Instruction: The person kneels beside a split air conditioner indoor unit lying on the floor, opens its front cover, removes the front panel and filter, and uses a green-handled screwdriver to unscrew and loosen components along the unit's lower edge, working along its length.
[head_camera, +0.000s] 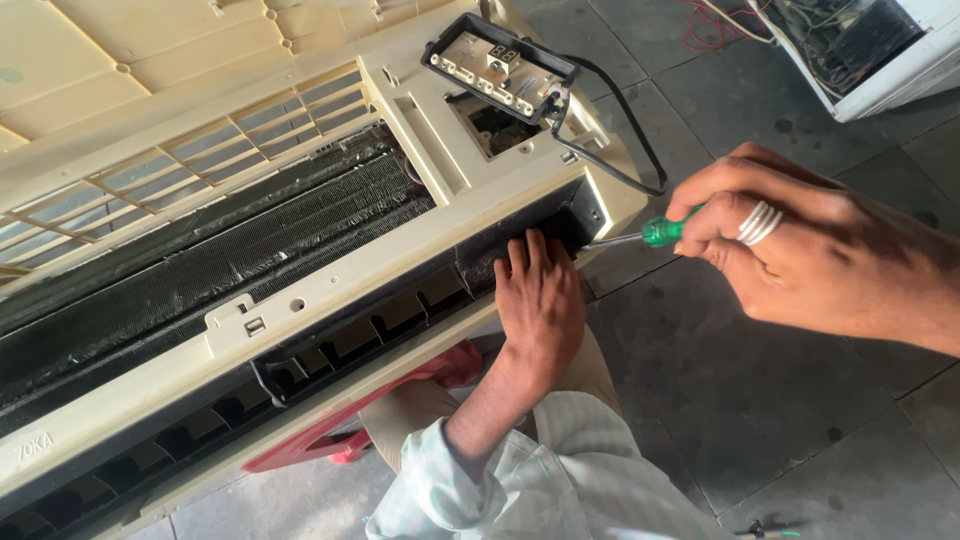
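A cream indoor air-conditioner unit (420, 245) lies opened in front of me, its dark finned coil (200, 270) exposed. My left hand (540, 300) rests flat on the black air outlet at the unit's right end, fingers reaching into the slot. My right hand (810, 250), with a silver ring, grips a green-handled screwdriver (660, 232). Its metal shaft points left into the unit's right end corner, just beside my left fingertips. A small black-framed display board (497, 68) lies loose on top of the casing, tied to it by a black cable (630, 120).
The unit rests on a red plastic stool (330, 430) above a grey tiled floor (780, 400). Another white appliance with exposed wiring (880, 50) stands at the top right. A small tool (765, 530) lies on the floor at the bottom right. My knee (420, 410) is under the unit.
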